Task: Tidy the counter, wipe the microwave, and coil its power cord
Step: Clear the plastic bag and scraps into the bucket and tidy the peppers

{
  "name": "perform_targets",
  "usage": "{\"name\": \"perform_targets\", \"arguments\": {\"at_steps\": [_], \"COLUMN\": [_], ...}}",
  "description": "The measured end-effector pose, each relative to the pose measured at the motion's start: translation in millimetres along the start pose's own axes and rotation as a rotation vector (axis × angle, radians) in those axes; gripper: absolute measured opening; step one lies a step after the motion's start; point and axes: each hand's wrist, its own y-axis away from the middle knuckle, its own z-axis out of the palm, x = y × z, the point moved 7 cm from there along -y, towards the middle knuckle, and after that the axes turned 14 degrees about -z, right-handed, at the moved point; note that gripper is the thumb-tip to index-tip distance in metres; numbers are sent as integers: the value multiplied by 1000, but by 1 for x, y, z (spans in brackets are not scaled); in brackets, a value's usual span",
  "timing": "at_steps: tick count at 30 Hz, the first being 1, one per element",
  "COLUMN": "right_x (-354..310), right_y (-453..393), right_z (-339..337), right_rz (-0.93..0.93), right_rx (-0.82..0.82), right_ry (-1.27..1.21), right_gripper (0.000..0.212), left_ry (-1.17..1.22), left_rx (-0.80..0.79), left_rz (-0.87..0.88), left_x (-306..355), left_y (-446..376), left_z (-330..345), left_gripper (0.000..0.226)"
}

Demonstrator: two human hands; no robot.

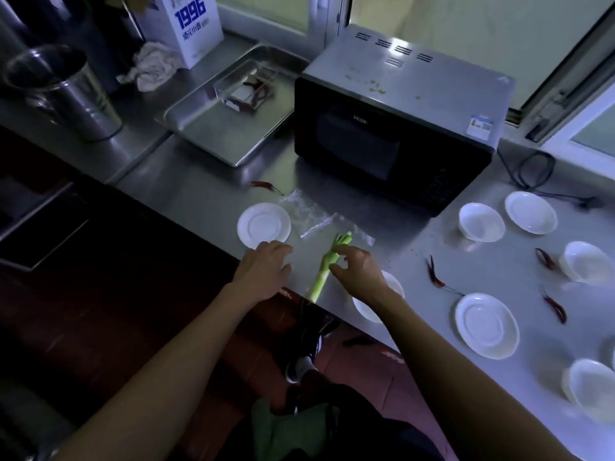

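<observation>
A black and grey microwave (pixel 396 128) stands on the steel counter (pixel 416 241), with green scraps on its top. Its black power cord (pixel 535 174) lies loose to the right. A green vegetable stalk (pixel 327 266) lies near the counter's front edge, partly on a clear plastic bag (pixel 319 221). My right hand (pixel 361 274) hovers at the stalk with fingers spread, thumb and fingertips close to it. My left hand (pixel 266 267) rests palm down on the counter just left of the stalk, beside a white saucer (pixel 264 225).
Several white saucers and bowls dot the counter at right, such as a saucer (pixel 486 325) and a bowl (pixel 481 221). Red chilies (pixel 436 276) lie among them, and one chili (pixel 264 186) left of the microwave. A steel tray (pixel 216 128), steel pot (pixel 66 91), crumpled cloth (pixel 151 66) and white box (pixel 186 24) stand at the back left.
</observation>
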Motion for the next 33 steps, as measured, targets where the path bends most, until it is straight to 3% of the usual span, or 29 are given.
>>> {"name": "perform_targets", "arguments": {"at_steps": [10, 17, 26, 33], "right_x": [16, 33, 43, 39], "right_y": [-95, -125, -133, -141], "right_z": [27, 41, 42, 40], "right_rz": [130, 275, 293, 395], "right_rx": [-31, -24, 43, 156], "right_ry": [-175, -124, -81, -112], "right_gripper": [44, 45, 37, 42], "left_ry": [-73, -115, -216, -188], "left_rx": [-126, -160, -206, -238], "left_rz": [-67, -24, 69, 243], "left_x": [-19, -9, -4, -5], "left_y": [-92, -136, -176, -198], "left_z": [-13, -8, -4, 0], "left_gripper": [45, 46, 38, 24]}}
